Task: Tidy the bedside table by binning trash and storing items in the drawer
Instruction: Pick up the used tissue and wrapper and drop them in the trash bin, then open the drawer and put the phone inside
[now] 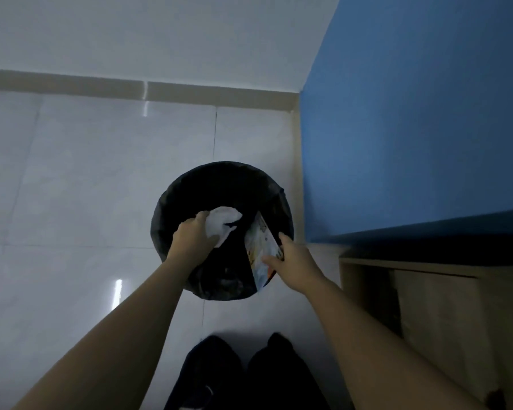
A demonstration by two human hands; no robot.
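Left hand [191, 236]: hovered over the bin's mouth, its grip curled shut round a crumpled white tissue [222, 224]
Right hand [293, 263]: held just over the near right of the rim, its grip pinching the lower end of a printed wrapper [262, 250] between thumb and fingers
Bin [172, 208]: black, round, lined with a dark bag, standing on the pale tiled floor [86, 179] close beside the blue wall [412, 128]; both bits of trash were above its opening, not yet let go
Tissue, handling: looked very light and soft, with no stiffness; any bunch of it served as a hold, and it would likely drift rather than drop straight
Tissue, direction: a loose wad with no clear long axis; its free end stuck out from the hand toward the far right
Wrapper, handling: appeared thin, light, glossy and probably slick; an edge pinch suited it, though it could slide out
Wrapper, direction: long axis ran near to far, tipped slightly left at the far end, which hung over the bin's inside
Wooden cabinet [442, 321]: at the right edge; whether it was the bedside table could not be told
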